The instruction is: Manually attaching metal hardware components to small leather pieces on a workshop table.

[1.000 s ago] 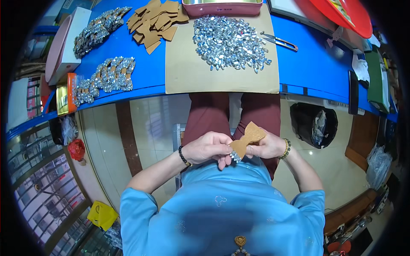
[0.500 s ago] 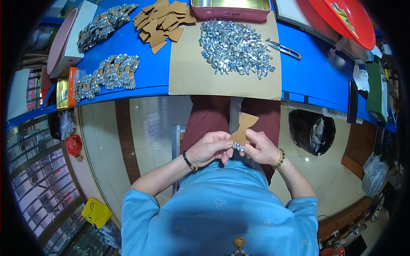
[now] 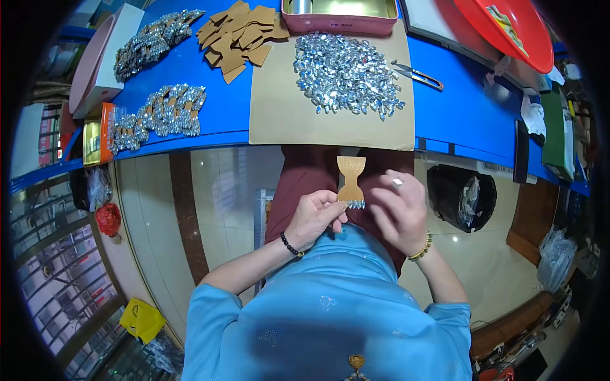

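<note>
A tan bow-shaped piece [image 3: 351,177] stands upright above my lap, with a short row of clear rhinestones [image 3: 357,204] along its lower edge. My left hand [image 3: 316,218] pinches that lower edge at its left corner between thumb and fingers. Just right of the piece is my right hand [image 3: 401,211], slightly blurred, its fingers curved and apart, with a ring on one finger. I see nothing held in it, though a thin thread or needle would be too small to make out.
On the blue table [image 3: 229,138], a beige board [image 3: 273,120] bears a heap of loose rhinestones [image 3: 346,73]. Thread snips [image 3: 417,75] lie beside it. Bare tan pieces [image 3: 238,35], rhinestone-covered pieces [image 3: 175,111] and a pink tin [image 3: 340,24] are around it. A black bag [image 3: 445,197] stands below right.
My right hand has let go of the tan piece and moved up and to the right. The piece has turned from tilted to upright, still in my left hand.
</note>
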Available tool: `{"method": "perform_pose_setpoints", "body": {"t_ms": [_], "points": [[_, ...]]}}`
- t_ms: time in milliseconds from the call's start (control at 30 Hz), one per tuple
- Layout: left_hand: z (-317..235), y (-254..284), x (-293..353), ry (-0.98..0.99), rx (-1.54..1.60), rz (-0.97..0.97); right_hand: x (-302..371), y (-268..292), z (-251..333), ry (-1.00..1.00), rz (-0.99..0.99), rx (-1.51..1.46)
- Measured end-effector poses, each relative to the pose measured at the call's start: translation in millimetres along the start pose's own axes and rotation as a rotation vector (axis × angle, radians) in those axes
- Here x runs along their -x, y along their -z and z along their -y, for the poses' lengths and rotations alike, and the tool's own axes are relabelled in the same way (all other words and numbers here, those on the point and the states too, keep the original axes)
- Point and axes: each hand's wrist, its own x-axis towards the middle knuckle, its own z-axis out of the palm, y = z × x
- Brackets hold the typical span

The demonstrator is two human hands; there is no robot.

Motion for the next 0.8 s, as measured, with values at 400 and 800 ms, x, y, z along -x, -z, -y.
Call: {"method": "perform_pose_setpoints", "body": {"t_ms": [400,800], "points": [[-13,21,17,-0.663,-0.729,-0.454,35,-8,16,-0.643,0.120,-1.343],[-61,129,59,-0.907,-0.654,-1.157,280,75,-212,-1.547,-0.770,-0.315]]}}
